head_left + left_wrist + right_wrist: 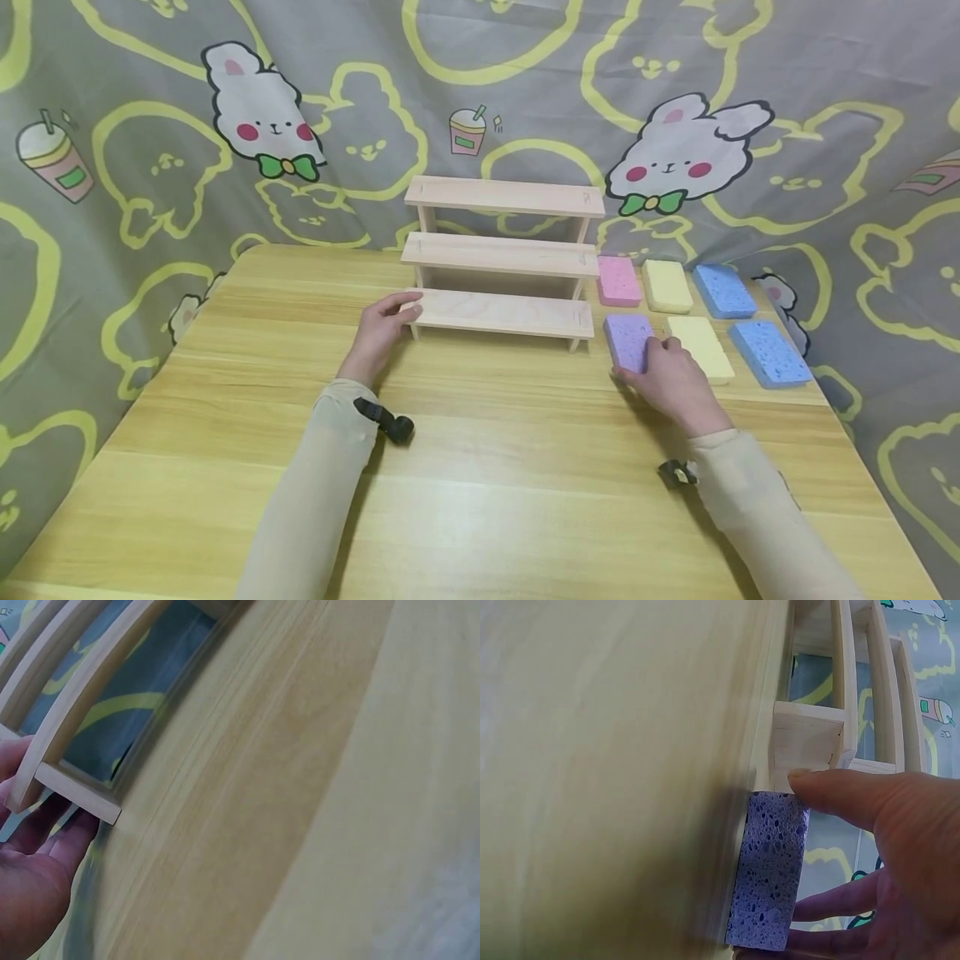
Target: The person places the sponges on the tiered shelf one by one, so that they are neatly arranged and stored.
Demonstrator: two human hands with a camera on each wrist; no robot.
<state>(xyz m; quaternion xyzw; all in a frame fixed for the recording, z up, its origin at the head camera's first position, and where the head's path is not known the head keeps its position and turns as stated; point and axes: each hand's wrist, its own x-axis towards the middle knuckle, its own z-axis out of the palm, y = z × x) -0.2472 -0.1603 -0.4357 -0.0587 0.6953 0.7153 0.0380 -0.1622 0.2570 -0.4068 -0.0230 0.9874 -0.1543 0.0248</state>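
Observation:
A three-tier wooden shelf (pixel 498 315) stands near the back of the table. My left hand (pixel 381 329) grips the left end of its lowest tier. In the left wrist view, the fingers (pixel 73 844) reach past the end support (pixel 79 793) and the thumb lies by the board. Right of the shelf, my right hand (pixel 671 379) pinches a purple sponge (pixel 628 340) across its width. The right wrist view has the thumb at one edge of this porous sponge (pixel 769 870) and the fingers at the other; the sponge is at or close to the tabletop.
Behind the purple sponge lies a pink sponge (pixel 618 282). Two yellow sponges (pixel 667 286) and two blue sponges (pixel 771 354) lie to the right, near the table's (pixel 480 467) right edge. A grey patterned curtain (pixel 360 108) hangs close behind the shelf.

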